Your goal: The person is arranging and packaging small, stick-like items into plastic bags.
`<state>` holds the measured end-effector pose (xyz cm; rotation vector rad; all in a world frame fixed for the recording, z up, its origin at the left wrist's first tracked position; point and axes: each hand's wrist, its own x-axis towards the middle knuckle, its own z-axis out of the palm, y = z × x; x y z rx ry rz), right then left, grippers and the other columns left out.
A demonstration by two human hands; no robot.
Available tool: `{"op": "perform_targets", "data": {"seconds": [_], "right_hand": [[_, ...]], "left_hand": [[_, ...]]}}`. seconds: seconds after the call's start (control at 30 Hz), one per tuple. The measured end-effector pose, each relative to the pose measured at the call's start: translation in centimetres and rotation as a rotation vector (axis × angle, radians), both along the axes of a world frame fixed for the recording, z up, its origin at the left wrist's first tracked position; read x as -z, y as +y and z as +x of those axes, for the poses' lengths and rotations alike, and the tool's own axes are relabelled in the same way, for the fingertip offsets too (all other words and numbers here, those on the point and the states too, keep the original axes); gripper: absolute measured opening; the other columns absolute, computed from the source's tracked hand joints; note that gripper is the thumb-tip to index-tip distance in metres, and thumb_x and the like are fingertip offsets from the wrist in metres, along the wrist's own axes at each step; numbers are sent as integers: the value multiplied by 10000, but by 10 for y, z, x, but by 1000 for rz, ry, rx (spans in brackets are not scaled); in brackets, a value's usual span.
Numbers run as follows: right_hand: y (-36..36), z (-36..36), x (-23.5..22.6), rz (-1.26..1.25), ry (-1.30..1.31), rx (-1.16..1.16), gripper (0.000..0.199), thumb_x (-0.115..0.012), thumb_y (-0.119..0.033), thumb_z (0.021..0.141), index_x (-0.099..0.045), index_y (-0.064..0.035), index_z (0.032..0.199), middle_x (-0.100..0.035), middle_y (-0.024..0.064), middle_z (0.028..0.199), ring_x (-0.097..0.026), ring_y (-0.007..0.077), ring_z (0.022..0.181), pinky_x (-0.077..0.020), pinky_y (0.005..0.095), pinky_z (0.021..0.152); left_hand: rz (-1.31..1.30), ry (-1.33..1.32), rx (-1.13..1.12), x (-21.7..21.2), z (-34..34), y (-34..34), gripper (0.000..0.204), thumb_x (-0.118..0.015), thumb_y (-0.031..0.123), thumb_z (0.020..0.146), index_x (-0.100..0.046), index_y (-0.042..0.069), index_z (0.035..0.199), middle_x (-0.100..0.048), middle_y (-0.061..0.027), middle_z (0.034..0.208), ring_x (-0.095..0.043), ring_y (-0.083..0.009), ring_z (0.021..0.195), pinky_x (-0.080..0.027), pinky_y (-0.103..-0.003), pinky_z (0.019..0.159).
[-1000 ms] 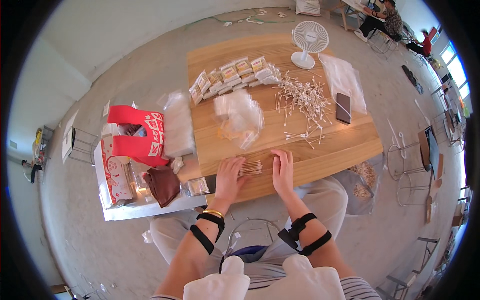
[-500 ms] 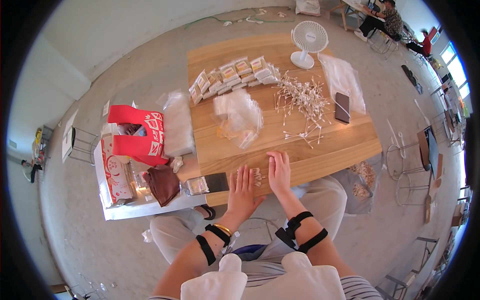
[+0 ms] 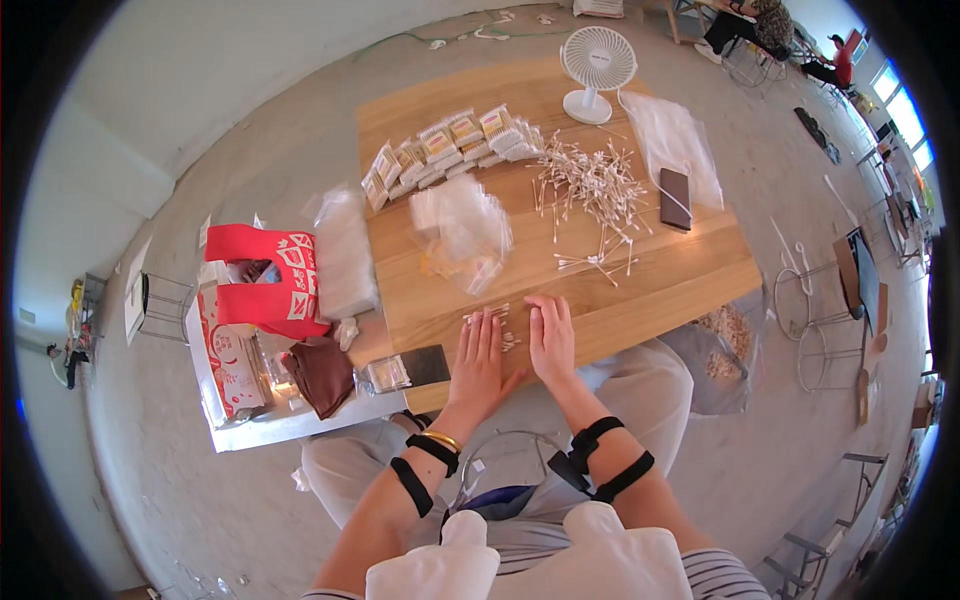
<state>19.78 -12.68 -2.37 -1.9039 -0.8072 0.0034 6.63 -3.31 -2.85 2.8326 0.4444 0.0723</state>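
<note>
My left hand (image 3: 479,355) lies flat near the front edge of the wooden table, fingers stretched out over a small group of cotton swabs (image 3: 508,338). Some swab tips show past its fingertips and beside it, and the rest are hidden under the hand. To the right of these swabs rests my right hand (image 3: 552,340), its fingers extended, close together and slightly bent. Farther back is a large loose heap of cotton swabs (image 3: 600,185). Clear plastic bags (image 3: 462,230) lie in a pile left of that heap. Several filled swab packets (image 3: 440,145) are stacked in rows behind them.
A white fan (image 3: 597,70), a dark phone (image 3: 675,198) and clear plastic (image 3: 680,140) sit at the table's right. Left are a black pad (image 3: 428,366) with a swab packet (image 3: 388,374), a brown cloth (image 3: 322,377) and a red bag (image 3: 270,300). People sit far right.
My left hand has slid slightly forward, and more swab tips show at its fingertips. My right hand stays close beside the swabs. The whole view has shifted a little.
</note>
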Motion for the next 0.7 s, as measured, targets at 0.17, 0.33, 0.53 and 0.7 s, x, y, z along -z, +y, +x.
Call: {"op": "perform_targets", "data": {"seconds": [0.17, 0.33, 0.53, 0.7], "right_hand": [[1, 1, 3, 28, -20, 3, 178, -486, -92, 999, -591, -24, 1126, -595, 180, 1101, -550, 381, 1044, -458, 451, 914], [0, 3, 4, 11, -43, -13, 176, -489, -100, 994, -589, -24, 1118, -596, 187, 1091, -548, 388, 1026, -457, 454, 904], [1, 2, 5, 8, -29, -6, 172, -492, -95, 987, -588, -25, 1111, -594, 195, 1070, -550, 395, 1008, -454, 462, 897], [2, 3, 7, 8, -36, -12, 176, -488, -96, 991, -590, -28, 1118, -589, 192, 1072, -547, 391, 1016, -453, 463, 903]], "left_hand": [[8, -19, 23, -5, -7, -4, 959, -567, 538, 932, -201, -125, 1519, -177, -290, 1613, -133, -404, 1525, -104, -526, 1241], [151, 79, -103, -6, 33, 5, 960, -519, 565, 943, -187, -120, 1528, -202, -289, 1608, -133, -398, 1527, -86, -518, 1244], [145, 126, -237, -2, 55, 12, 983, -516, 569, 936, -155, -123, 1534, -173, -282, 1621, -124, -387, 1532, -78, -508, 1246], [112, 102, -181, 2, 38, 7, 999, -505, 602, 937, -164, -122, 1535, -158, -283, 1626, -128, -390, 1531, -104, -501, 1244]]}}
